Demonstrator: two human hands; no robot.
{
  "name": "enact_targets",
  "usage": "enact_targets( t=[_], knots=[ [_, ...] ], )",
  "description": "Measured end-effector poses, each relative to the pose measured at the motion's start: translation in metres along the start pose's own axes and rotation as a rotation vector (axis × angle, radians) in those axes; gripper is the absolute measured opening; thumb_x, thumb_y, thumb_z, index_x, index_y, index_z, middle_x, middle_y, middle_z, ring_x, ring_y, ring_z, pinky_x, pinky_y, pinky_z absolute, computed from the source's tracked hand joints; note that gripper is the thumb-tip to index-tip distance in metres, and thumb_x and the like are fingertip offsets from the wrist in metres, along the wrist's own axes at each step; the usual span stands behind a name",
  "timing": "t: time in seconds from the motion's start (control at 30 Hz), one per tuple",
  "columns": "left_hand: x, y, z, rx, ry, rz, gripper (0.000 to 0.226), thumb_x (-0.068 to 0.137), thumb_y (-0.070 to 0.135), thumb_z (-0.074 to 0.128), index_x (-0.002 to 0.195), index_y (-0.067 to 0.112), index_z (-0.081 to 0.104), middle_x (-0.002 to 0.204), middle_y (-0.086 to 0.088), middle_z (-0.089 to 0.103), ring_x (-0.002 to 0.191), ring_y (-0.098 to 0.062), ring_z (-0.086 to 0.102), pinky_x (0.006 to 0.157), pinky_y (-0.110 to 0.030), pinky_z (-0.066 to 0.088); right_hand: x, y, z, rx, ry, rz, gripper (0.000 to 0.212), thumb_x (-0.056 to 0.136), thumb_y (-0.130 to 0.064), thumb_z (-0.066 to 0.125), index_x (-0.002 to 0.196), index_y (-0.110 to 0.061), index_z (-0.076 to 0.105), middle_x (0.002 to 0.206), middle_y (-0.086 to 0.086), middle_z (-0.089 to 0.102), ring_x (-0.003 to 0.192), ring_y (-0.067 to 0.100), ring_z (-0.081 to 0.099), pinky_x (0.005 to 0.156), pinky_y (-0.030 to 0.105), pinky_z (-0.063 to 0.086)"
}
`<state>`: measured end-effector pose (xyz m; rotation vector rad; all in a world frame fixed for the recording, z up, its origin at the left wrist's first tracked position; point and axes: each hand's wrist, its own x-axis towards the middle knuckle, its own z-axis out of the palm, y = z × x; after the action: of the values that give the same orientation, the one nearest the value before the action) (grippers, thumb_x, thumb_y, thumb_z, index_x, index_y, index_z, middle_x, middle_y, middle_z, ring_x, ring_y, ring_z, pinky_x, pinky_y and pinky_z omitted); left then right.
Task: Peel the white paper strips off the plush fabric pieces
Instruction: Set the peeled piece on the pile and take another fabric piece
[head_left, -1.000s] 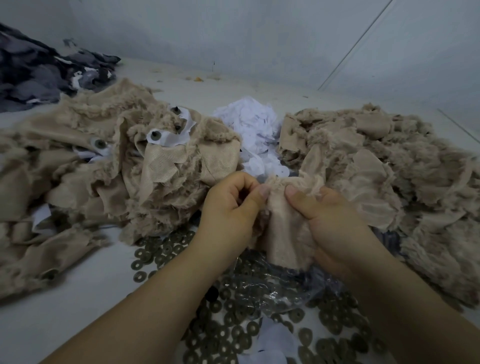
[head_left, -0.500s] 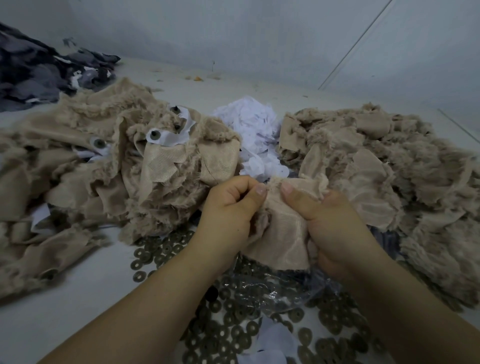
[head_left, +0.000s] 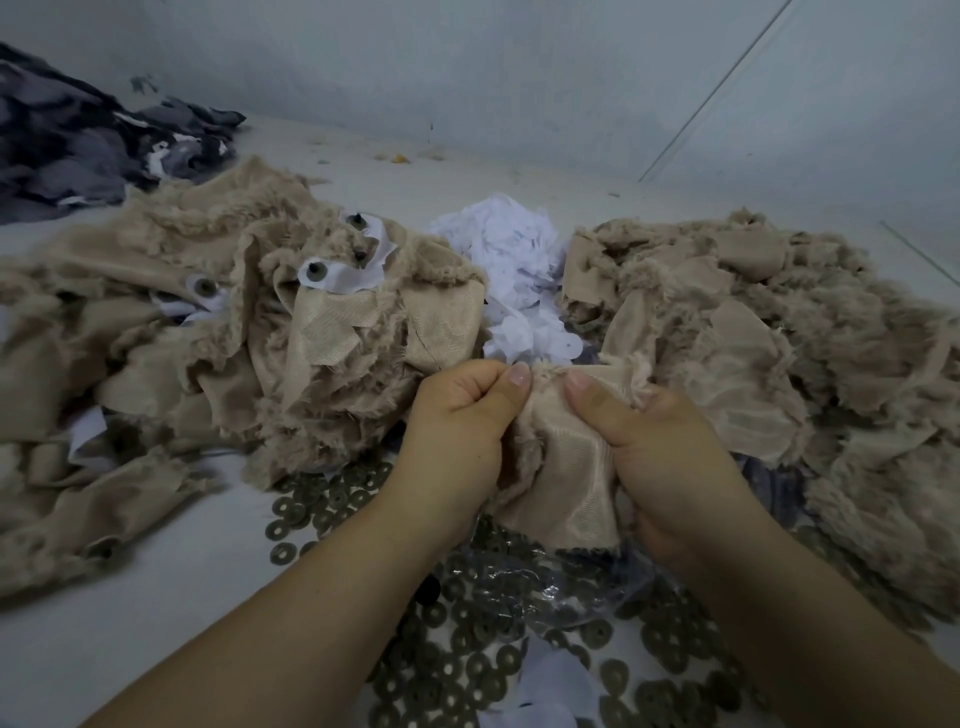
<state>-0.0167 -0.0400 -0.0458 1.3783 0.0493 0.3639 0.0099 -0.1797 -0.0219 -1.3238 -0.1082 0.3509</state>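
A beige plush fabric piece (head_left: 563, 478) hangs between my two hands, its smooth backing facing me. My left hand (head_left: 462, 421) pinches its upper left edge between thumb and curled fingers. My right hand (head_left: 654, 447) grips its right side, thumb pressed on the top edge. No white strip shows on this piece. A heap of plush pieces (head_left: 218, 332) on the left still carries white paper strips (head_left: 337, 273) with dark round eyes. Another plush heap (head_left: 769, 343) lies on the right.
A pile of peeled white paper (head_left: 511, 280) sits at the back centre between the heaps. Several dark round washers (head_left: 467, 670) and a clear plastic bag (head_left: 519, 587) cover the table below my hands. Dark grey fabric (head_left: 78, 140) lies at the far left.
My hands have lifted the plush piece slightly and drawn closer together at its top edge. The thumbs now sit nearly side by side.
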Motion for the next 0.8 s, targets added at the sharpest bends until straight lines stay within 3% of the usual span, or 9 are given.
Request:
enact_targets(
  t=[0.07,0.13,0.27,0.43,0.5,0.6,0.63,0.8],
  knots=[
    [-0.001,0.0002,0.0012,-0.021,0.012,-0.001,0.04,0.1,0.017,0.053,0.086,-0.021,0.052,0.082,-0.045,0.052,0.074,-0.029,0.05,0.071,-0.044,0.045,-0.0008,-0.0007,0.0013,0.028,0.016,0.031,0.027,0.079,-0.03,0.071,0.084,-0.004,0.077,0.086,0.019,0.077,0.073,0.028,0.076,0.056,0.029,0.059],
    [-0.0023,0.0012,0.0022,-0.042,0.018,-0.002,0.041,0.1,0.018,0.053,0.087,-0.021,0.052,0.085,-0.048,0.049,0.076,-0.03,0.051,0.072,-0.045,0.046,-0.001,-0.0014,0.0024,0.075,0.01,0.061,0.034,0.073,-0.031,0.072,0.092,-0.003,0.076,0.09,0.019,0.077,0.076,0.028,0.076,0.058,0.03,0.059],
    [-0.0028,0.0036,0.004,-0.039,0.025,-0.003,0.048,0.094,0.028,0.055,0.086,-0.02,0.05,0.082,-0.047,0.049,0.076,-0.03,0.049,0.072,-0.052,0.046,-0.0011,-0.0013,0.0045,0.174,-0.048,0.102,0.031,0.082,-0.026,0.068,0.099,-0.001,0.075,0.101,0.021,0.075,0.091,0.033,0.075,0.072,0.039,0.063],
    [-0.0005,0.0038,0.0033,0.007,-0.006,0.036,0.053,0.09,0.034,0.054,0.084,-0.018,0.049,0.079,-0.044,0.049,0.072,-0.028,0.049,0.07,-0.048,0.046,-0.0028,-0.0023,0.006,0.216,-0.069,0.142,0.033,0.088,-0.023,0.064,0.109,0.001,0.071,0.103,0.022,0.075,0.091,0.033,0.075,0.069,0.038,0.063],
    [-0.0004,0.0035,0.002,0.047,-0.033,0.063,0.053,0.09,0.035,0.056,0.08,-0.016,0.049,0.071,-0.037,0.049,0.068,-0.026,0.046,0.066,-0.042,0.045,-0.0039,-0.0037,0.0064,0.189,-0.063,0.142,0.035,0.083,-0.024,0.066,0.106,0.002,0.072,0.1,0.022,0.075,0.09,0.033,0.075,0.067,0.037,0.063],
    [-0.0004,0.0028,0.0005,0.123,-0.039,0.102,0.043,0.092,0.033,0.063,0.065,0.002,0.051,0.054,-0.008,0.045,0.054,-0.015,0.042,0.052,-0.026,0.042,-0.0048,-0.005,0.0063,0.153,-0.052,0.129,0.032,0.087,-0.023,0.066,0.105,0.002,0.072,0.098,0.023,0.075,0.089,0.035,0.075,0.067,0.038,0.063],
    [-0.001,0.0028,0.0005,0.122,-0.032,0.1,0.041,0.093,0.028,0.063,0.063,0.004,0.05,0.054,-0.005,0.044,0.054,-0.014,0.041,0.052,-0.025,0.041,-0.0053,-0.0054,0.0064,0.147,-0.051,0.125,0.031,0.088,-0.023,0.065,0.106,0.002,0.072,0.098,0.023,0.075,0.089,0.034,0.075,0.068,0.037,0.063],
    [-0.0038,0.0068,0.003,-0.018,-0.025,0.032,0.051,0.089,0.029,0.06,0.082,-0.021,0.051,0.078,-0.045,0.05,0.075,-0.028,0.048,0.069,-0.054,0.048,-0.0038,-0.0049,0.0092,0.174,-0.063,0.17,0.038,0.084,-0.025,0.065,0.109,0.002,0.07,0.102,0.024,0.074,0.093,0.035,0.074,0.073,0.042,0.063]
  ],
)
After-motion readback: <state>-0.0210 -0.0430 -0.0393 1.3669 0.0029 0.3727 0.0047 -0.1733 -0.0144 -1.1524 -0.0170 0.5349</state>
